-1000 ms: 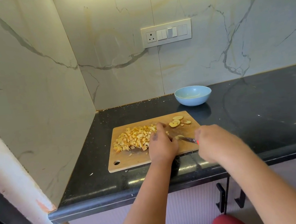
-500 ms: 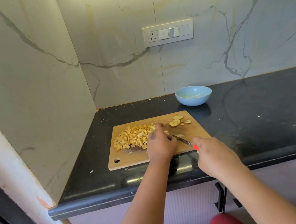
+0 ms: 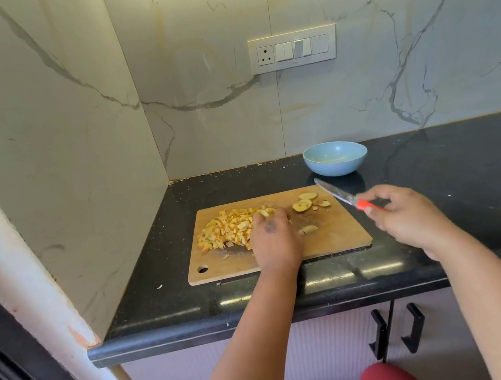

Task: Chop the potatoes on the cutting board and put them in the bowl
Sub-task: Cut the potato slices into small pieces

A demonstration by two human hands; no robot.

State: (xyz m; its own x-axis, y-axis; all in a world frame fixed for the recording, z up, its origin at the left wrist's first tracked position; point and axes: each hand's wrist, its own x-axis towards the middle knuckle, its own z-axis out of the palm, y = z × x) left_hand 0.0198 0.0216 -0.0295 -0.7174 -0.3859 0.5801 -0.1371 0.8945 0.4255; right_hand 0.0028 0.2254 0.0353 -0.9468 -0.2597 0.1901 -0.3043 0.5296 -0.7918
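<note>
Diced potato [image 3: 232, 229] piled on left half of board [image 3: 338, 238]. Left hand [image 3: 276, 237] rests at pile's right edge, fingers curled into the pieces; hold unclear. Uncut slices [image 3: 305, 203] lie at board's far right. Right hand [image 3: 405, 217] grips knife [image 3: 339, 197], blade raised off board. Bowl [image 3: 336, 159] behind, empty. Step: chopping, nearly done. Next: dice remaining slices, then transfer.
</note>
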